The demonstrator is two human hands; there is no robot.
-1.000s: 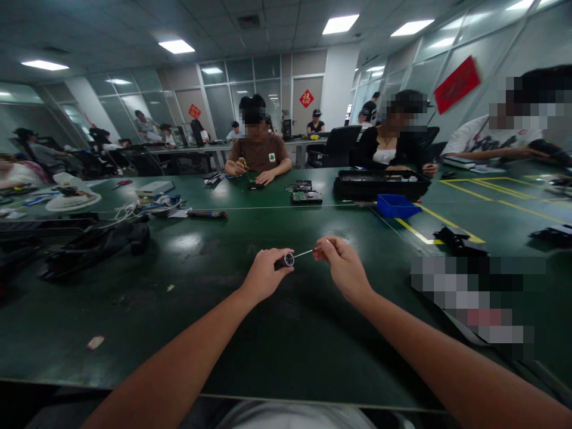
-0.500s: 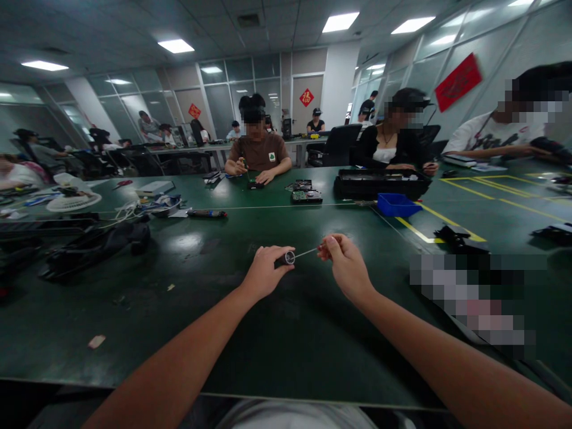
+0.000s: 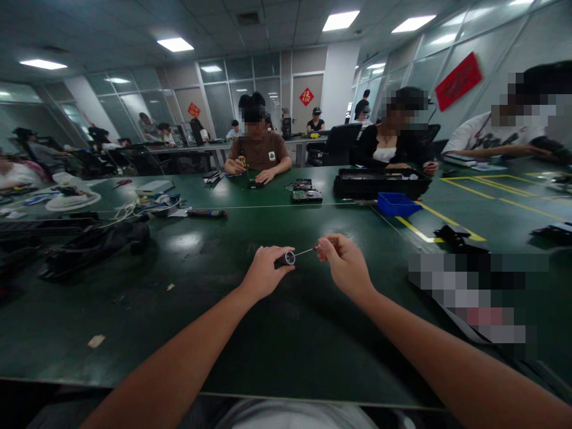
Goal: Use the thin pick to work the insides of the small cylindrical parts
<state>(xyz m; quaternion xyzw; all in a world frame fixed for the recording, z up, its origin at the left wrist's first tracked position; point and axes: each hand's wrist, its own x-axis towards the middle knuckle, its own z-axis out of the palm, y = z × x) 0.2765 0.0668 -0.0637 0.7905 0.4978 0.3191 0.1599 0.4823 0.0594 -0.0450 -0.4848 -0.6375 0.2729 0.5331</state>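
My left hand (image 3: 264, 271) is closed round a short dark cylinder (image 3: 282, 259), whose round open end with a light ring faces right. In my right hand (image 3: 346, 259) is a slim screwdriver (image 3: 306, 252), pinched between thumb and fingers at its reddish handle. Its thin metal shaft points left, and the tip meets the ringed end of the cylinder; how far it reaches inside I cannot tell. Both hands are above the green table (image 3: 277, 345), near its middle.
A dark electric tool (image 3: 206, 213) lies ahead to the left, with black plastic parts (image 3: 102, 241) nearer. Circuit boards (image 3: 307, 195), a blue bin (image 3: 397, 204) and a long black housing (image 3: 382, 185) are farther off. Co-workers sit across the table; a blurred-out object (image 3: 465, 298) lies right.
My right hand has shifted very slightly, and more of the screwdriver's reddish handle shows at the fingertips. My left hand and the cylinder stay in place.
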